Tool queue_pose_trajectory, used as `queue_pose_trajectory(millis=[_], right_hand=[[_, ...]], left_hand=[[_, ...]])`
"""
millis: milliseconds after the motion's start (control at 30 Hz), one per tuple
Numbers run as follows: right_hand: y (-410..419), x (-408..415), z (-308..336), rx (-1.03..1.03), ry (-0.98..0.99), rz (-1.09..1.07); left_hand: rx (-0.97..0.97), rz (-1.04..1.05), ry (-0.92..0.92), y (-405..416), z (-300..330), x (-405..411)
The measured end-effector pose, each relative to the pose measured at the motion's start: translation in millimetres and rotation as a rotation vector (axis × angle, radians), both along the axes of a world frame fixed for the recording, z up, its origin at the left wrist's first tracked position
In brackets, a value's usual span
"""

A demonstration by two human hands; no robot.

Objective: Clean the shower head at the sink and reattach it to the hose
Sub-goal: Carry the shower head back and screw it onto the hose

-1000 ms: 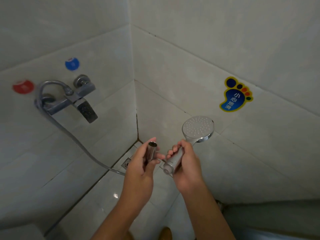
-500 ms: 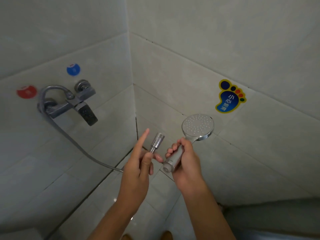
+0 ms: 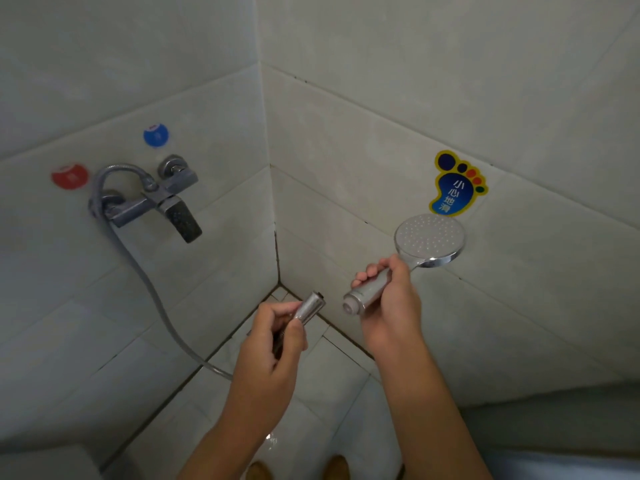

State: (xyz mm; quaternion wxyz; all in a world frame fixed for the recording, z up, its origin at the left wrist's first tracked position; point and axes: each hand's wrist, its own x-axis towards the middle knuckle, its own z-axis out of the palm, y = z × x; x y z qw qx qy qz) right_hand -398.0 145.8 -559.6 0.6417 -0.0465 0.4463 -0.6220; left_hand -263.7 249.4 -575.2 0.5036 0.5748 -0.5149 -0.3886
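Observation:
My right hand (image 3: 391,303) grips the handle of a chrome shower head (image 3: 429,240), its round spray face turned up towards me and its threaded end (image 3: 351,303) pointing left. My left hand (image 3: 273,341) holds the metal end fitting of the hose (image 3: 310,306), which points up and right at the handle's end. A small gap separates the two ends. The grey hose (image 3: 145,271) runs from my left hand down across the floor corner and up to the wall tap.
A chrome mixer tap (image 3: 162,199) is fixed on the left wall, with a red sticker (image 3: 69,175) and a blue sticker (image 3: 156,135) above it. A foot-shaped warning sticker (image 3: 457,185) is on the right wall. Tiled floor (image 3: 311,410) lies below; my feet show at the bottom.
My left hand has curled its fingers round the hose fitting and tilted it towards the handle's end. My right hand has shifted the shower head slightly right.

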Motion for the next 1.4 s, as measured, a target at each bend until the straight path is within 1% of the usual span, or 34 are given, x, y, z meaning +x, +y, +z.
queue_pose_trajectory(millis=[100,267,500,700,933,1400], right_hand=[[3,-2,5,-0.034,0.046,-0.040],[12,0,11,-0.072,0.122,-0.063],[29,5,22,-0.160,0.219,-0.172],[34,5,28,-0.226,0.288,-0.196],[43,10,28,-0.246,0.335,-0.179],[44,12,22,-0.249,0.364,-0.162]], left_hand=[[0.019,-0.021,-0.051,9,5,1],[0.028,-0.055,-0.083,17,6,0],[-0.007,-0.083,-0.241,22,6,-7],[0.004,-0.078,-0.285,24,9,-11],[0.010,-0.077,-0.306,28,9,-12],[0.042,-0.081,-0.240,29,11,-14]])
